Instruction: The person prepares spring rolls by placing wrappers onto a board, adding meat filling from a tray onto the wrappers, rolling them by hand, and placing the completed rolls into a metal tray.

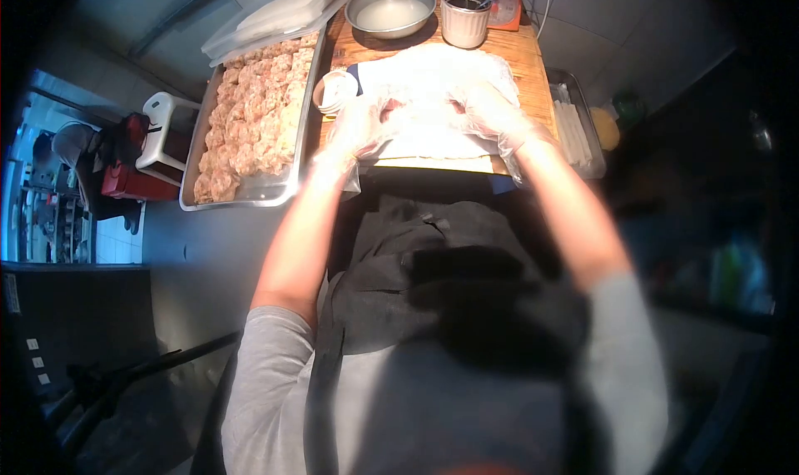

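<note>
A white, thin sheet (429, 130) lies on the wooden board in front of me, washed out by glare. My left hand (364, 124), in a clear plastic glove, is curled at the sheet's left side. On the opposite side my right hand (493, 116), gloved the same way, is curled on the sheet too. Both thumbs point inward. Brightness hides most fingertips and anything lying between the hands. Close beyond my left hand is a small stack of round white pieces (336, 91) that I cannot identify.
To the left, a metal tray (293, 163) holds rows of lumpy meat mixture (254, 109), with plastic film (279, 13) at its far end. A metal bowl of cloudy liquid (391, 17), a ribbed container (464, 27) and an orange scale (503, 5) stand behind. White rolls (572, 134) lie in a right-hand tray.
</note>
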### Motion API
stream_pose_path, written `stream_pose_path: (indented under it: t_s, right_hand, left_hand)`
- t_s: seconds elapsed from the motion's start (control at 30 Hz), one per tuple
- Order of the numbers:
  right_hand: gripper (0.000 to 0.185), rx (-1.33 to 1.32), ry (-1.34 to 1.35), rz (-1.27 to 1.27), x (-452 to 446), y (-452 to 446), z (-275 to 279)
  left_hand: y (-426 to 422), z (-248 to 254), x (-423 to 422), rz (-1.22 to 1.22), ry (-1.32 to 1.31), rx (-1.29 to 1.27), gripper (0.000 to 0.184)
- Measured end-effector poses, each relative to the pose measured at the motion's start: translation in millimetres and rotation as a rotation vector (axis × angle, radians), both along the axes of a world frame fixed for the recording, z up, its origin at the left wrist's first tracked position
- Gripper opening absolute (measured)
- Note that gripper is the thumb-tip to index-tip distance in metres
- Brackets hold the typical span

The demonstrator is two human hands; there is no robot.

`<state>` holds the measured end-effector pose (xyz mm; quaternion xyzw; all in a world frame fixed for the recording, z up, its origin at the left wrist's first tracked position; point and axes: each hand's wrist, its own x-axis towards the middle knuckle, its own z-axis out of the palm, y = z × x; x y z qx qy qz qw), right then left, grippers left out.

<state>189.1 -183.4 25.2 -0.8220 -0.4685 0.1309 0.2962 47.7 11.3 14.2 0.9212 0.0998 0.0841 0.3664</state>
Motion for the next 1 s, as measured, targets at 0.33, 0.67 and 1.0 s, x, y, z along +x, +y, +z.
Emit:
stream_pose_path:
  t_s: [0.33,0.67,1.0]
  right_hand:
    - [0.015,0.111,0.002,0.008,-5,-22,11]
    - [0.029,0.304,-0.415,0.039,1,-27,0]
    - [0.037,0.084,-0.130,-0.086,17,-41,-15]
  left_hand:
    - [-17,12,9,-0.056,-0.013,0.093,0.055]
    - [-25,7,19,-0.192,-0.252,0.219,0.047]
    - [-35,-19,34,-0.133,-0.224,-0.106,0.027]
